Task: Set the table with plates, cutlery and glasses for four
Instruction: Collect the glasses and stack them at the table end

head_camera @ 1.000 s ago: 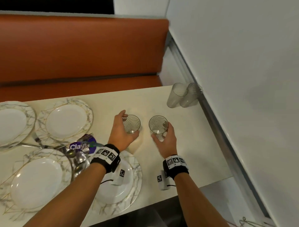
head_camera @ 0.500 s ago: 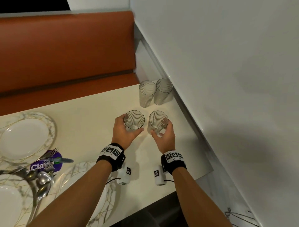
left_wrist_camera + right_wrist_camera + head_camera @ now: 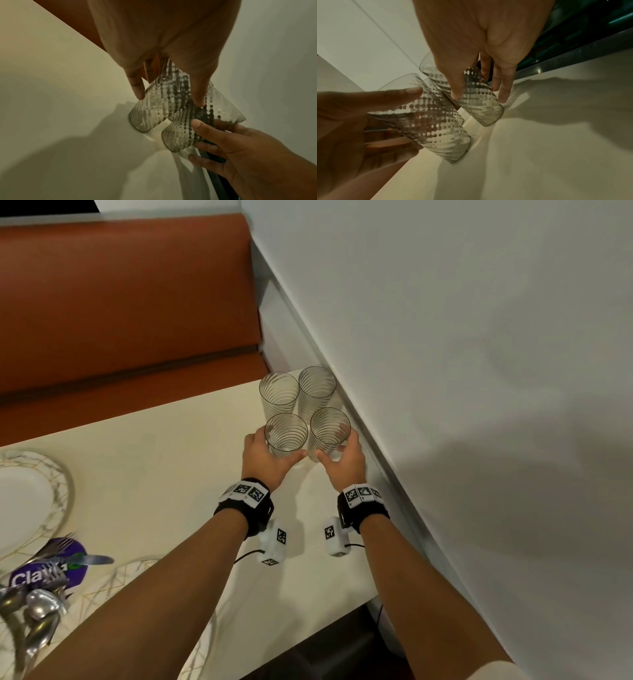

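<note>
Two clear spiral-striped glasses stand side by side on the cream table point(image 3: 164, 474), near its far right corner. My left hand point(image 3: 274, 453) grips the left glass point(image 3: 286, 434), with thumb and fingers around its wall point(image 3: 154, 108). Beside it, the right glass point(image 3: 329, 429) is gripped by my right hand point(image 3: 337, 450), as the right wrist view confirms point(image 3: 479, 105). Both bases are at or just above the tabletop. Directly behind them stand two more matching glasses point(image 3: 279, 393) point(image 3: 317, 386), nearly touching the held pair.
A white wall point(image 3: 445, 371) runs right beside the right glass. An orange bench point(image 3: 120, 302) lies beyond the table. At the left are a marble-rimmed plate point(image 3: 65, 491), a pile of spoons and forks point(image 3: 41, 607) on a purple coaster point(image 3: 78, 549), and another plate's rim point(image 3: 120, 573).
Both hands have carried their glasses away from me, to the far right corner, right up to the two standing glasses. The view has swung right, leaving most plates out of frame.
</note>
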Tool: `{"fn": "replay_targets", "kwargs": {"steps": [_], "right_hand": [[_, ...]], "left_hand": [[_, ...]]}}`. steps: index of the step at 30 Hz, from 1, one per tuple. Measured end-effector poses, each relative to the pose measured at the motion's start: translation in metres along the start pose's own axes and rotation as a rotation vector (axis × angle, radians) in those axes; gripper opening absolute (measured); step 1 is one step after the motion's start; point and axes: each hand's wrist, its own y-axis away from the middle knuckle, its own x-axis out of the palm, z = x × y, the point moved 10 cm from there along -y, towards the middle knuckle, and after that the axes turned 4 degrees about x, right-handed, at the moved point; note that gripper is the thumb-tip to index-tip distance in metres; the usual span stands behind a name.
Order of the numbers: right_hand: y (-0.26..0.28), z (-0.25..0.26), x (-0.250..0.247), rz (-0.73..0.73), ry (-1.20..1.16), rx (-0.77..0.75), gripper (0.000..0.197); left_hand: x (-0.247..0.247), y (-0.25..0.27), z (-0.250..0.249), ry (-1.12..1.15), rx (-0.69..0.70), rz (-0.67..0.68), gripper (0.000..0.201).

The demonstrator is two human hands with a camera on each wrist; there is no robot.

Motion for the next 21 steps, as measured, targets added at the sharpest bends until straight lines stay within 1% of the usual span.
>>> {"fn": "replay_targets", "kwargs": {"steps": [3, 7, 9, 14, 16, 18, 20, 21], "right_hand": [[-0.007, -0.001, -0.002, 0.013, -0.003, -0.003, 0.079], [-0.013, 0.000, -0.002, 0.022, -0.001, -0.006, 0.081], [-0.016, 0.000, -0.001, 0.024, -0.001, -0.008, 0.082], [-0.020, -0.001, -0.002, 0.019, -0.003, 0.007, 0.075], [-0.019, -0.003, -0.002, 0.013, 0.003, 0.006, 0.075], [-0.018, -0.008, -0.001, 0.011, 0.021, 0.017, 0.078], [-0.013, -0.020, 0.002, 0.007, 0.029, 0.067, 0.081], [-0.008, -0.027, 0.004, -0.005, 0.034, 0.098, 0.081]], "left_hand": [[0.008, -0.003, -0.004, 0.001, -0.018, 0.012, 0.098], [0.012, -0.004, 0.002, 0.027, -0.047, -0.001, 0.088], [0.014, -0.004, 0.004, 0.027, -0.057, -0.003, 0.087], [0.017, -0.006, 0.004, 0.010, -0.047, 0.013, 0.086], [0.018, -0.005, 0.002, 0.003, -0.033, 0.032, 0.090], [0.018, -0.001, 0.002, -0.025, -0.027, 0.078, 0.098], [0.015, 0.006, 0.006, -0.063, -0.042, 0.130, 0.102], [0.012, 0.011, 0.010, -0.074, -0.052, 0.150, 0.101]]}}
